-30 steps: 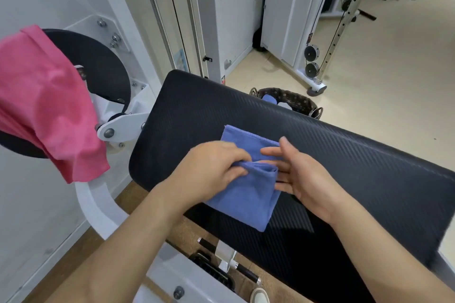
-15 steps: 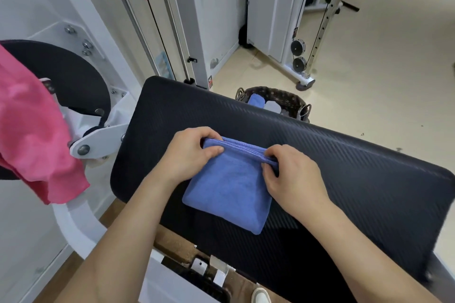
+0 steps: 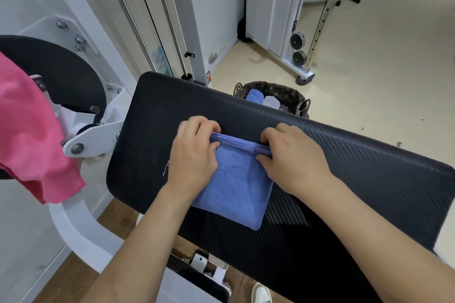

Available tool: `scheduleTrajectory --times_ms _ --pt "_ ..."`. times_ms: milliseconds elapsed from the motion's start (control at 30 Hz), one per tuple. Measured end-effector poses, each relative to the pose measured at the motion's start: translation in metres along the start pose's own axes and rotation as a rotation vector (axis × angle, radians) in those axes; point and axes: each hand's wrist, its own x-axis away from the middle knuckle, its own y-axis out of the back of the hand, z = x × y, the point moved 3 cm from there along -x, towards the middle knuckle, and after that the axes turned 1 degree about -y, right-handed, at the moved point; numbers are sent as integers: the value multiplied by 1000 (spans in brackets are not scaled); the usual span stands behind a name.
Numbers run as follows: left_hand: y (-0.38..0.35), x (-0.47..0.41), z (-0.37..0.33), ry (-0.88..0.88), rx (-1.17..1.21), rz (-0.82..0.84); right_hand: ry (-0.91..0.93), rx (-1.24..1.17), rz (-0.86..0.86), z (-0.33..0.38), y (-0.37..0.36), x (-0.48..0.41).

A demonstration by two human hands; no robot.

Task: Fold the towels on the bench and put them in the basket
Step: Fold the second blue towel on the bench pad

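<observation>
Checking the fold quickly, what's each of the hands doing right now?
Left hand: closed, pinching the blue towel at its far left corner.
Right hand: closed, pinching the same towel's far right corner.

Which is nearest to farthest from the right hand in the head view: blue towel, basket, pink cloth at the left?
1. Blue towel: on the bench, gripped by the right hand.
2. Basket: on the floor beyond the bench.
3. Pink cloth: draped far left.
</observation>
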Motion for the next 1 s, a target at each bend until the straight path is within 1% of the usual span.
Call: scheduleTrajectory --times_ms 67,100,133,167,233,300,333,367,400,467,567,633,700,767,800,900,967,1000 --pt "5 8 -9 -141 -58 -138 35 55 19 2 2 -5" --pt "4 14 -13 -228 -61 -151 43 71 25 3 2 -8" --pt "1 23 -17 -307 -50 -111 51 67 18 4 2 -9" --pt "-7 34 -20 -346 -41 -24 63 61 -14 5 1 -10" --pt "-25 55 -21 -311 -90 185 134 31 -146 9 0 -7" --pt "-39 68 -17 -248 -140 272 302 -21 -287 18 -1 4" --pt "-44 70 -14 -230 -149 284 409 -26 -306 21 -6 13" --pt "-48 72 -12 -218 -155 291 495 -19 -286 23 -12 23" --pt "-51 71 -12 -214 -164 297 545 0 -240 21 -18 33" --pt "-53 70 -12 -217 -212 311 548 103 -192 12 -26 49" --pt "-50 69 -13 -207 -216 326 468 239 -214 -4 -28 56" --pt "-41 67 -14 -207 -119 328 431 251 -219 -9 -26 53" --pt "-26 69 -14 -213 -1 315 433 257 -205 -13 -28 50" --pt "-9 83 -11 -276 32 256 430 252 -177 -17 -28 47" --pt "-6 93 -8 -311 24 259 431 249 -174 -20 -27 47" --pt "-10 118 6 -365 -73 359 500 267 -248 -20 -23 53" --pt "-18 120 14 -399 -111 357 618 235 -315 -11 -22 67" --pt "-21 117 15 -415 -109 339 679 211 -310 -4 -24 76"
